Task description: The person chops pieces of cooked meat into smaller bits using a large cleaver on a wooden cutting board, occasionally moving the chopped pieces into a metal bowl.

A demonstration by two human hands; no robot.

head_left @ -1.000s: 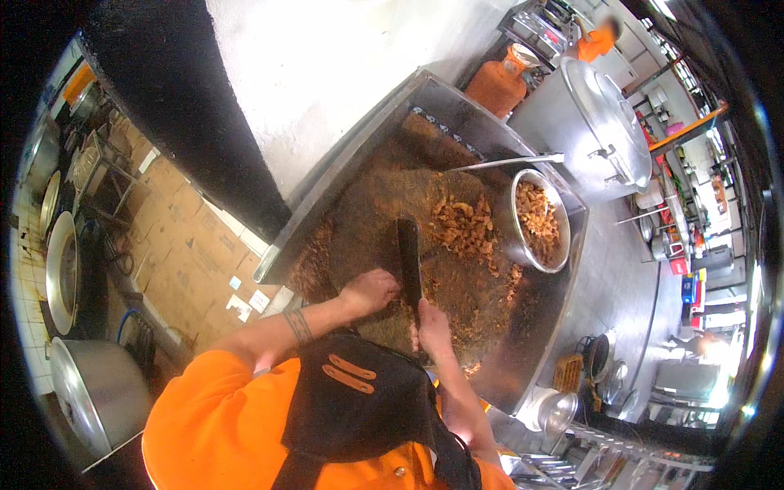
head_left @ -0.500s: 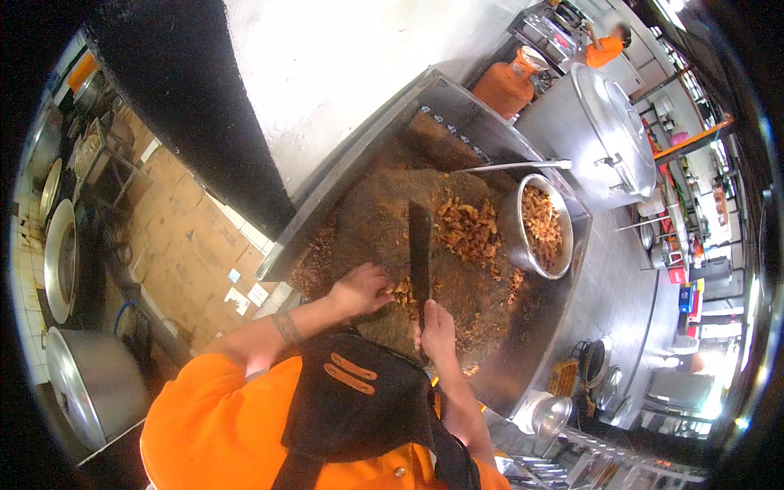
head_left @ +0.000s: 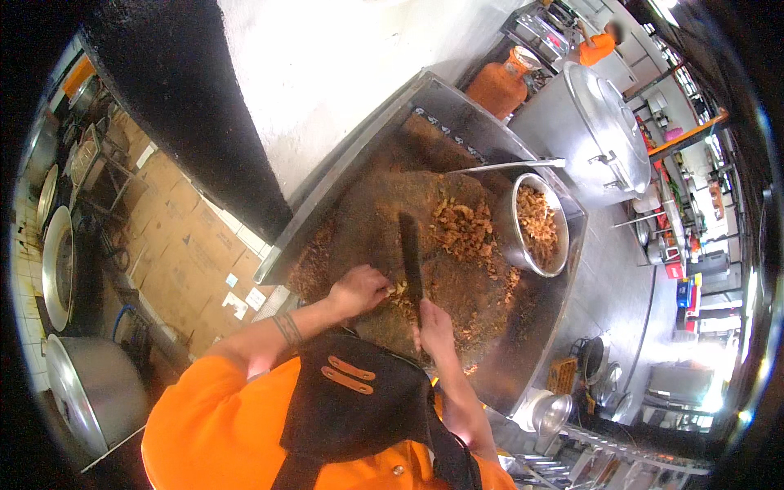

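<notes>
My right hand (head_left: 435, 328) is wrapped round the handle of a long dark cleaver (head_left: 411, 253), whose blade points away from me over a round brown chopping block (head_left: 367, 220). To its left, my left hand (head_left: 360, 291) is closed, its fingertips at a small piece of browned meat (head_left: 398, 289) by the blade. A heap of chopped browned meat (head_left: 461, 229) lies on the block, right of the blade. Beside it stands a metal pot (head_left: 523, 263) holding more chopped meat, and a long metal handle (head_left: 506, 166) reaches across behind it.
The block sits in a metal-walled counter (head_left: 355, 155). Beyond it are a large lidded pot (head_left: 563, 122) and an orange gas cylinder (head_left: 498, 86). A person in orange (head_left: 598, 51) stands far right. Pots and a wide pan (head_left: 57, 261) are at left, near flattened cardboard (head_left: 175, 229) on the floor.
The cleaver blade has tipped slightly left and lower, with my right hand still on its handle. My left hand has barely moved.
</notes>
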